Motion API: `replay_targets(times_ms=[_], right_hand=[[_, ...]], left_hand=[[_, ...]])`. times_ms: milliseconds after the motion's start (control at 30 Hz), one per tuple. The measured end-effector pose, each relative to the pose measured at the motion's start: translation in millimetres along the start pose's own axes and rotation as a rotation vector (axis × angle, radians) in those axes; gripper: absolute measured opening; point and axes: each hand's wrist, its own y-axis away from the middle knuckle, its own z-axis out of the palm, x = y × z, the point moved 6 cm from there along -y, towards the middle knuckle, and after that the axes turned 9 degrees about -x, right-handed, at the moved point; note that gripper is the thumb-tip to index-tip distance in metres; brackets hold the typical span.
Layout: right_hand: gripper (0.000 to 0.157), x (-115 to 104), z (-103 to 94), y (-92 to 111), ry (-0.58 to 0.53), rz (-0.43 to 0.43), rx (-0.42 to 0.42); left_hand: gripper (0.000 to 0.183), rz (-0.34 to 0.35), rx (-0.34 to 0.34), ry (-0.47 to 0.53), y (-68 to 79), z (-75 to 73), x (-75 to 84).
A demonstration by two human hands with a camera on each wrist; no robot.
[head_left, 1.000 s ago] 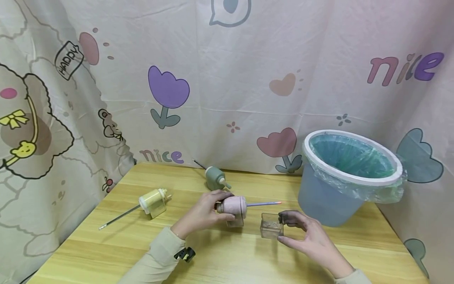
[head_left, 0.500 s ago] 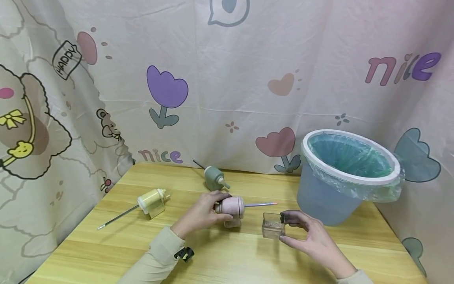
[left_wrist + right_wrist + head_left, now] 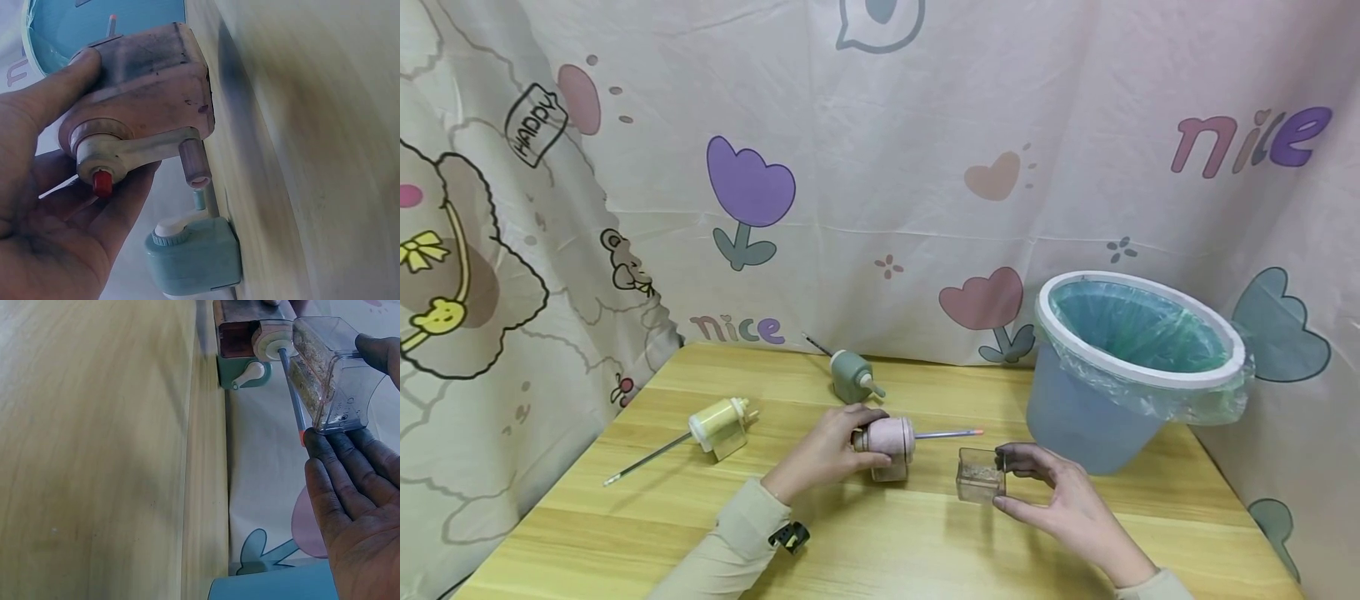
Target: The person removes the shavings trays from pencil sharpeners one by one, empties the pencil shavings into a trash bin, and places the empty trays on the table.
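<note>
My left hand (image 3: 824, 451) grips a pink crank pencil sharpener (image 3: 889, 442) just over the table, and a pencil (image 3: 951, 433) sticks out of its right end. In the left wrist view the sharpener's crank handle (image 3: 156, 148) and a red knob (image 3: 102, 184) show. To the right, my right hand (image 3: 1060, 496) pinches a clear plastic shavings drawer (image 3: 981, 475) between thumb and fingertips, apart from the sharpener. Pencil shavings (image 3: 312, 365) lie inside the drawer, as the right wrist view shows. Dark smudges cover the right fingertips.
A yellow sharpener (image 3: 718, 423) with a pencil in it lies at the left of the table. Behind my left hand stands a green sharpener (image 3: 852, 377), also with a pencil. A blue bin (image 3: 1093, 429) with a green liner stands at the back right.
The drawer in my right hand has shifted slightly to the right relative to the sharpener, widening the gap a little. The head view has turned slightly. Both holds are the same.
</note>
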Motion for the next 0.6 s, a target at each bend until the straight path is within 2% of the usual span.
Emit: replay_targets(times_ms=[333,600], right_hand=[[0.054,1.6,-0.9,0.9,0.006,0.005,-0.001],[0.054,2.3,-1.0,1.3,0.011,0.011,-0.001]], left_hand=[[0.062,-0.015,-0.009,0.034,-0.7,0.8,-3.1],[0.06,-0.007,-0.007,0.0,-1.2,2.0,-5.3]])
